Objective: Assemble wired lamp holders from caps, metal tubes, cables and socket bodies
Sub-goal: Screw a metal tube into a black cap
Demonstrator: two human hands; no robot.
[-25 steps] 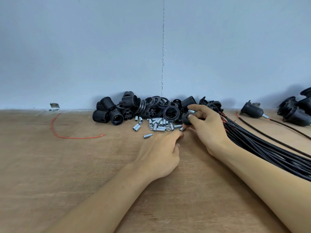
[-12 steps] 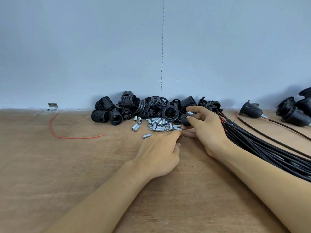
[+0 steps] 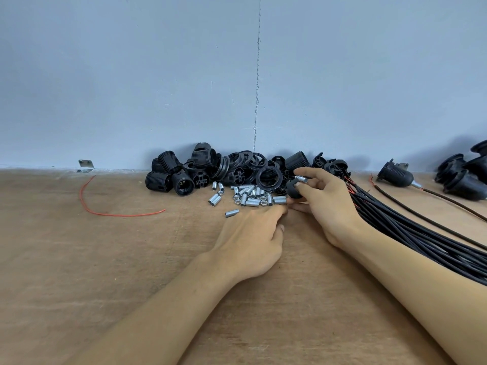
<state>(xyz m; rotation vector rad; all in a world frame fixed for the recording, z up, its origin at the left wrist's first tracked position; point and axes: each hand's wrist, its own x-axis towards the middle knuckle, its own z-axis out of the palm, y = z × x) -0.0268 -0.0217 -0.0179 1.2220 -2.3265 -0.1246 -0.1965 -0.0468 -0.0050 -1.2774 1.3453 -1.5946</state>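
Unchanged since earlier frame. Right hand (image 3: 329, 204), centre: fingers pinch one black cap (image 3: 292, 189) bearing one metal tube (image 3: 301, 178). Left hand (image 3: 253, 238): fingers together, tips at tube pile (image 3: 250, 197), roughly twenty. One red wire (image 3: 123, 215), left.

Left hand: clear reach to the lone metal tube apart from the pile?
Probably yes. The lone tube lies on bare table just left of the left hand, nothing between them; the right hand holds a cap on the other side.
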